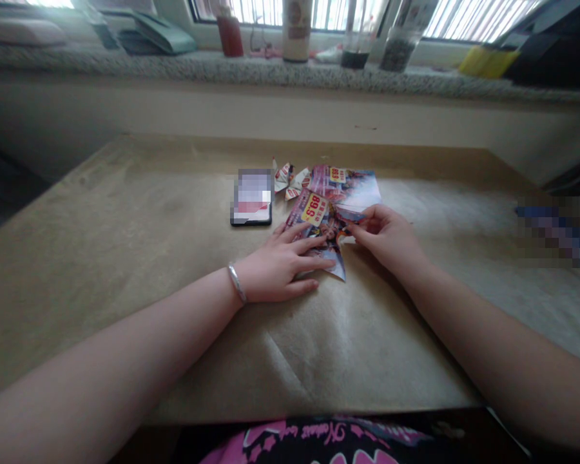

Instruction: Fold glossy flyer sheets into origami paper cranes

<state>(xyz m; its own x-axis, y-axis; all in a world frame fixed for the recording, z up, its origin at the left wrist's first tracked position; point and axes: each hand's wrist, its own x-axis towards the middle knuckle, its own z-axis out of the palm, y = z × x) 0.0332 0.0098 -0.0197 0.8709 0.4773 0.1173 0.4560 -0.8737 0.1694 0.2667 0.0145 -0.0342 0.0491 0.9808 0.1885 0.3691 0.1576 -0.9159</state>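
Observation:
A colourful printed paper sheet (312,209) with a yellow price patch lies on the table, its right part torn or cut. My left hand (290,261) rests flat on its lower left part, fingers spread. My right hand (384,235) pinches the sheet's right edge between thumb and fingers. Just behind lies a second printed sheet (360,183) with a similar yellow patch. A small folded paper piece (292,180), white with red print, sits to the left of that sheet. Beside it lies a phone (252,196) with its screen lit and blurred.
The table (174,258) has a beige cover and meets the wall at the back. Bottles and a jar (399,48) stand on the stone windowsill (251,71). A blurred bluish object (558,235) lies at the table's right side.

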